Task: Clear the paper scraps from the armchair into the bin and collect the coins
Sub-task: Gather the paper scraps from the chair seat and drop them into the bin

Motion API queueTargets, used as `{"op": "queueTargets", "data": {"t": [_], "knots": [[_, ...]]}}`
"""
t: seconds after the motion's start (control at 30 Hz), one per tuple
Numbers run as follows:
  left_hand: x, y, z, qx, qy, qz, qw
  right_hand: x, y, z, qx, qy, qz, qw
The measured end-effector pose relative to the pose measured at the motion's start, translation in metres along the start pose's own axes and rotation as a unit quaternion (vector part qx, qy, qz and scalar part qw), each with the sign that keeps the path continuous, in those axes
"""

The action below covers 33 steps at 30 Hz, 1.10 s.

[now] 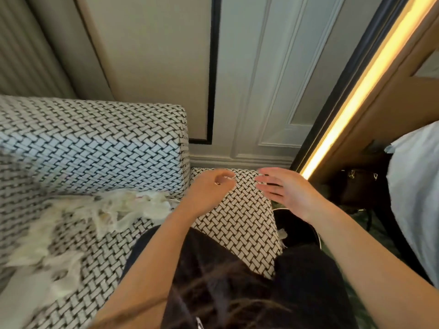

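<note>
Stretching near-left to far-right across armchair (95,143), paper scraps (118,207), right hand (285,188) spread

My left forearm (147,257) and right forearm (370,257) are bare all the way to the frame's edge, at 7 and 4 o'clock. At 6 o'clock I wear a black garment (308,281), plain and matte. Loose strands of dark brown hair (225,293) hang over it. A small white mark (199,325) sits at its bottom edge, too cropped to read. My left hand (209,188) shows a small metallic glint, too blurred to identify. My right hand (285,188) is bare.
</note>
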State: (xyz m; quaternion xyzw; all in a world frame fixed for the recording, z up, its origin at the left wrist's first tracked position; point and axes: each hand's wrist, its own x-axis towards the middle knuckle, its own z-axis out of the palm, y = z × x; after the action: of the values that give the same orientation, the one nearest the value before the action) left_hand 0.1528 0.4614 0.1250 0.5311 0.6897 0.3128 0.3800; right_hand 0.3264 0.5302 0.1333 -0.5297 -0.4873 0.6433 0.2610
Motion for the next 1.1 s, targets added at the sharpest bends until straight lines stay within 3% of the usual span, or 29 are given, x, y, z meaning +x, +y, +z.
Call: {"op": "queueTargets", "data": {"t": [0.4, 0.67, 0.83, 0.9, 1.0, 1.03, 1.1], "knots": [[-0.130, -0.133, -0.130, -0.050, 0.232, -0.062, 0.970, -0.036, 0.010, 0.203, -0.144, -0.189, -0.083, 0.968], [-0.196, -0.224, -0.139, -0.033, 0.294, -0.176, 0.939, -0.047, 0.059, 0.299, -0.216, -0.267, -0.106, 0.933], [-0.227, -0.252, -0.126, -0.089, 0.341, -0.225, 0.908, -0.045, 0.109, 0.342, -0.292, -0.273, -0.102, 0.911], [-0.235, -0.258, -0.119, -0.099, 0.357, -0.225, 0.901, -0.040, 0.134, 0.347, -0.387, -0.259, -0.118, 0.877], [-0.242, -0.263, -0.113, -0.105, 0.373, -0.224, 0.894, -0.038, 0.151, 0.344, -0.606, -0.269, -0.170, 0.729], [-0.244, -0.263, -0.110, -0.106, 0.376, -0.230, 0.891, -0.037, 0.154, 0.344, -0.636, -0.281, -0.181, 0.696], [-0.246, -0.264, -0.104, -0.106, 0.384, -0.235, 0.886, -0.036, 0.159, 0.343, -0.658, -0.310, -0.181, 0.663]]}}
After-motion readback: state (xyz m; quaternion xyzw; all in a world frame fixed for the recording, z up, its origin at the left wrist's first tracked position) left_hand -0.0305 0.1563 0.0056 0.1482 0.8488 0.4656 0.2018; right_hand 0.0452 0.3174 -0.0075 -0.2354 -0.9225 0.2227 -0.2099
